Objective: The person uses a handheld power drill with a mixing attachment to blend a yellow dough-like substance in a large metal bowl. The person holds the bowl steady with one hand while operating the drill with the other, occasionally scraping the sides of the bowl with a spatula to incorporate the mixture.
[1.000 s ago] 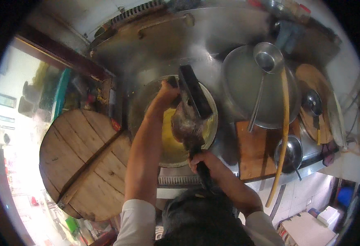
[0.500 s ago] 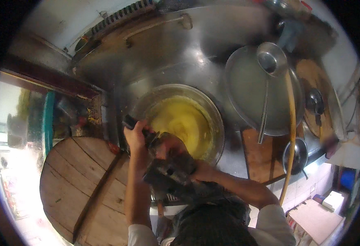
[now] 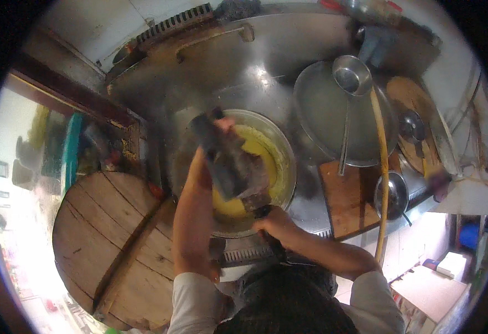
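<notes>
A wide round metal pan (image 3: 288, 150) is sunk in the steel counter in front of me and holds a thick yellow mixture (image 3: 277, 145). Over it I hold a dark, bulky power mixer (image 3: 230, 175), blurred by motion. My left hand (image 3: 225, 123) is closed round its far grip, with only some fingers showing. On its near right side, my right hand (image 3: 276, 224) is wrapped around a black handle. The mixer's body hides part of the mixture, and its lower end is out of sight.
A larger pan of cloudy liquid (image 3: 321, 117) stands to the right with a long-handled metal ladle (image 3: 352, 75) across it. Nearby are a wooden pole (image 3: 382, 161), a brown board (image 3: 341, 206) and a metal lid (image 3: 391, 195). At left lies a round wooden lid (image 3: 96, 222).
Both hands have carried the mixer farther away from me over the pan, the left hand reaching more to the far side. The view has shifted slightly.
</notes>
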The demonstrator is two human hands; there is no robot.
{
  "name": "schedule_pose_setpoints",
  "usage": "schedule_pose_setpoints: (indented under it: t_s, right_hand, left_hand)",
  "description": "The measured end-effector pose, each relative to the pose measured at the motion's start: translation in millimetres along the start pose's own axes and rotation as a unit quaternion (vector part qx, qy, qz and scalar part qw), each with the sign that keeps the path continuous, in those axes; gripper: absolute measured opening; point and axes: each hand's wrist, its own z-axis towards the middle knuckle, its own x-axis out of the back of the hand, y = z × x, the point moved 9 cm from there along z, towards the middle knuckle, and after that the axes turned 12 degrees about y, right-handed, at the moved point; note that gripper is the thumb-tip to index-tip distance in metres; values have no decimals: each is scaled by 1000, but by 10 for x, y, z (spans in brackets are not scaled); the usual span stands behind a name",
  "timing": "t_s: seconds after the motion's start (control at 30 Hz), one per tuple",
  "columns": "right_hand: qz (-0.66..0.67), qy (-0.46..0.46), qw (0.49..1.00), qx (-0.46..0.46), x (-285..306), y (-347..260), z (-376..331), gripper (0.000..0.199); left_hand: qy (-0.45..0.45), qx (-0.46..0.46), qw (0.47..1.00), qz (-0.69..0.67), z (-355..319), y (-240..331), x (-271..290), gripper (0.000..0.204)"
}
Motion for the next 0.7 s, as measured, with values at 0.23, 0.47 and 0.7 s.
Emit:
schedule_pose_setpoints:
  t_s: [0.23, 0.47, 0.7]
  right_hand:
    - [251, -40, 955, -153, 144, 493, -112, 12]
    - [261, -86, 950, -151, -44, 979, 248, 23]
    - [-31, -92, 994, -46, -211, 989, 877, 22]
  left_hand:
    - [29, -81, 958, 274, 46, -63, -1009, 30]
    - [150, -83, 967, 186, -350, 103, -626, 46]
    - [345, -40, 932, 105, -835, 294, 567, 50]
